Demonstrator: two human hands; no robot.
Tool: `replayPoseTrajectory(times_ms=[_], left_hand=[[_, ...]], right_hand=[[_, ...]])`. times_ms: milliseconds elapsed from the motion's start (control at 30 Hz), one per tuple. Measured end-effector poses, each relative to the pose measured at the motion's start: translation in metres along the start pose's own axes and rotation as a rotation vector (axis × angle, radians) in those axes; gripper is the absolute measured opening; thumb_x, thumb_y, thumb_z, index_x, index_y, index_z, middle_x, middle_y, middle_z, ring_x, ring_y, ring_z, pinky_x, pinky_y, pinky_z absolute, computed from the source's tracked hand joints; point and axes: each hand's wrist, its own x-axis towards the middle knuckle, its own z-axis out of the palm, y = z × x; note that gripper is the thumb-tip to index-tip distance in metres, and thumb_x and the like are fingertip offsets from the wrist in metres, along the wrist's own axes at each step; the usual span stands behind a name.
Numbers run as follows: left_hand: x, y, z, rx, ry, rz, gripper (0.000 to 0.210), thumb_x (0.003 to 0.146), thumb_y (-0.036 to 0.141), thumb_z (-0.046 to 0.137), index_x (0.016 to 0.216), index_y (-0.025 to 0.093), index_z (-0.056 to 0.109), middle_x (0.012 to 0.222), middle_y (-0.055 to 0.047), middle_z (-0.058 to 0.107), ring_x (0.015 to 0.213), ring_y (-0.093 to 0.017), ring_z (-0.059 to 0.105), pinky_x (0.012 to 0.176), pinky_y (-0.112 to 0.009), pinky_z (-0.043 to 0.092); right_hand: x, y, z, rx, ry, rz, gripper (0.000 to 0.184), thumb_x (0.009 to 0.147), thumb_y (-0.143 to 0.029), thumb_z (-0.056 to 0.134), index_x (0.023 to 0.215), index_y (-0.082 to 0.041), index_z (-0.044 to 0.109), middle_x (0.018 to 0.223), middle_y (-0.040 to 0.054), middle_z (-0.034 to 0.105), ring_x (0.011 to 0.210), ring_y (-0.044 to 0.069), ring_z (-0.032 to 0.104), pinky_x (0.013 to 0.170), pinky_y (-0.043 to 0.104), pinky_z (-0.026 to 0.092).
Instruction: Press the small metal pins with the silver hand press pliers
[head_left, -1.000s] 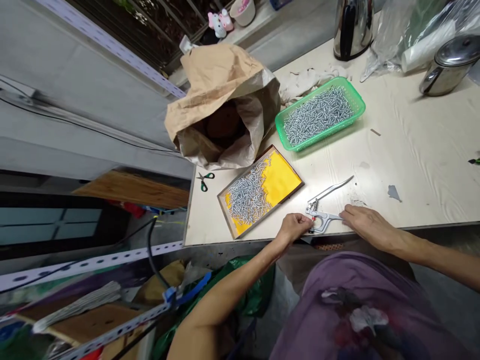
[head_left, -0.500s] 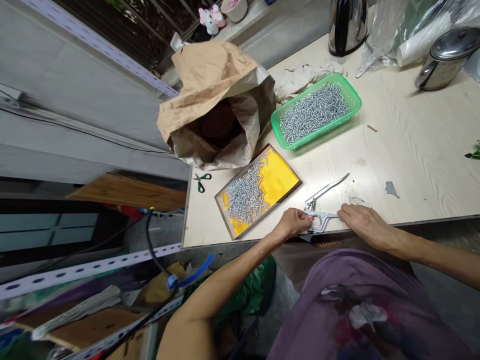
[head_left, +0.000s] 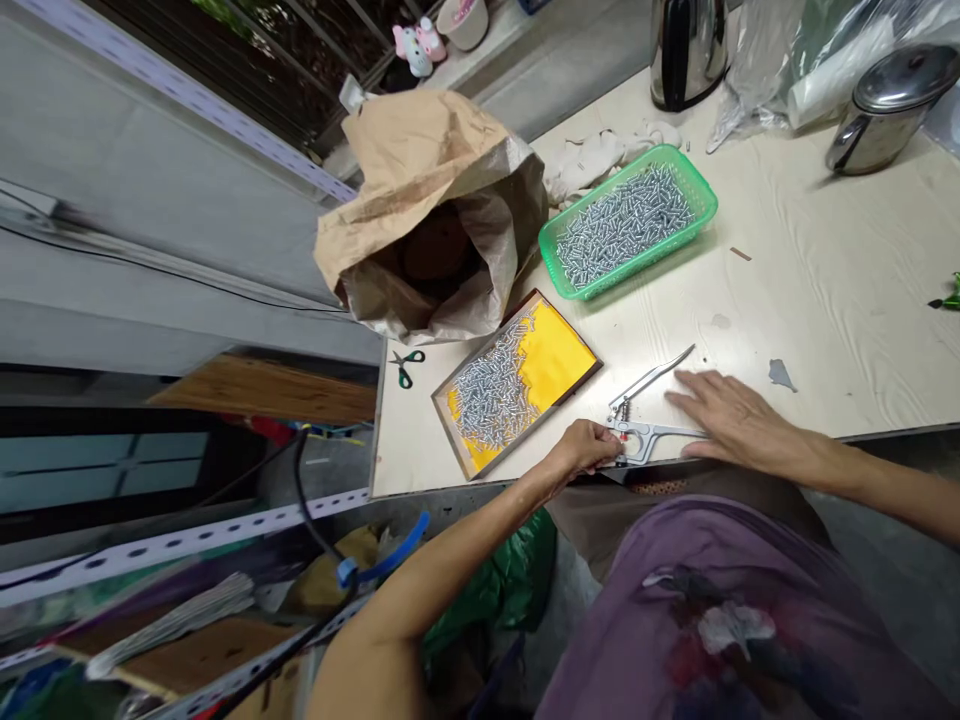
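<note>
Right of the shallow yellow-lined tray (head_left: pixel 559 350), a silver metal hand tool (head_left: pixel 661 431) with splayed handles is at the pale wooden counter's (head_left: pixel 810 280) edge. The left hand (head_left: pixel 585 447) pinches its tray-side end; the right hand's (head_left: pixel 739 420) fingers spread loosely around the lower handle's tip, contact unclear.

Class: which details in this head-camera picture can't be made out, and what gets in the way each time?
All in the head view:
- What the left hand pinches at the silver hand tool: hidden by its own fingers.
- Contents of the paper bag: lost in shadow.
- Fine detail of the metal pieces in the green basket: too small.
- Kettle's top: cut off by the upper edge.
</note>
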Motion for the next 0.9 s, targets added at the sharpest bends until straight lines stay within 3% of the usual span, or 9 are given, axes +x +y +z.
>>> replayPoseTrajectory(times_ms=[100,200,367,567,667,733,833,900], left_hand=[[0.003,-0.003,-0.001,-0.042,-0.037,0.002,0.031,0.064,0.040,0.068,0.051,0.015,0.053,0.043,0.006,0.042,0.039,-0.005,0.035,0.039,-0.017,0.029],[0.005,-0.005,-0.001,-0.072,-0.062,0.007,0.035,0.064,0.042,0.069,0.050,0.016,0.052,0.042,0.006,0.042,0.039,-0.005,0.035,0.039,-0.018,0.028],[0.003,-0.005,0.000,-0.092,-0.064,0.003,0.037,0.063,0.045,0.069,0.049,0.016,0.050,0.041,0.007,0.041,0.039,-0.004,0.034,0.039,-0.017,0.026],[-0.001,0.000,0.000,-0.125,-0.062,-0.026,0.034,0.068,0.038,0.067,0.050,0.017,0.047,0.040,0.009,0.038,0.037,-0.004,0.030,0.039,-0.018,0.026],[-0.007,0.000,0.000,-0.008,-0.017,-0.030,0.032,0.074,0.035,0.065,0.053,0.017,0.050,0.042,0.008,0.040,0.040,-0.006,0.036,0.043,-0.019,0.031],[-0.013,0.001,0.001,0.178,0.142,0.071,0.029,0.078,0.033,0.065,0.057,0.016,0.055,0.049,0.004,0.048,0.048,-0.010,0.047,0.050,-0.022,0.038],[-0.016,0.005,0.010,0.455,0.424,0.426,0.018,0.084,0.032,0.063,0.081,0.015,0.065,0.078,-0.005,0.064,0.078,-0.019,0.061,0.069,-0.029,0.049],[-0.010,0.013,0.019,0.581,0.472,0.673,0.025,0.087,0.035,0.063,0.105,0.017,0.062,0.105,-0.010,0.065,0.098,-0.024,0.059,0.082,-0.037,0.051]], right_hand=[[0.010,0.017,-0.004,-0.103,-0.023,0.007,0.085,0.076,-0.056,0.067,0.143,-0.015,0.035,0.149,0.0237,0.035,0.139,0.041,0.028,0.104,0.056,0.033],[0.020,0.023,-0.008,-0.145,-0.065,-0.010,0.095,0.072,-0.063,0.066,0.146,-0.014,0.031,0.144,0.0230,0.043,0.136,0.040,0.032,0.107,0.055,0.029],[0.027,0.015,-0.015,-0.226,-0.095,0.005,0.087,0.069,-0.061,0.070,0.135,-0.011,0.043,0.123,0.0194,0.058,0.113,0.035,0.051,0.099,0.049,0.036],[0.027,0.008,-0.020,-0.282,-0.112,-0.006,0.064,0.072,-0.053,0.071,0.117,-0.010,0.055,0.107,0.0161,0.062,0.096,0.031,0.052,0.083,0.042,0.039],[0.026,0.007,-0.020,-0.265,-0.102,-0.012,0.051,0.074,-0.048,0.070,0.108,-0.011,0.058,0.101,0.0145,0.062,0.091,0.029,0.051,0.079,0.039,0.038],[0.024,0.006,-0.019,-0.247,-0.090,-0.014,0.044,0.075,-0.044,0.071,0.103,-0.012,0.060,0.098,0.0139,0.061,0.089,0.028,0.051,0.077,0.038,0.038],[0.022,0.004,-0.017,-0.209,-0.067,-0.021,0.033,0.077,-0.036,0.070,0.098,-0.013,0.061,0.096,0.0136,0.061,0.088,0.027,0.051,0.076,0.036,0.040],[0.020,0.003,-0.016,-0.192,-0.056,-0.021,0.029,0.078,-0.032,0.070,0.098,-0.013,0.061,0.097,0.0140,0.061,0.089,0.027,0.051,0.076,0.036,0.042]])
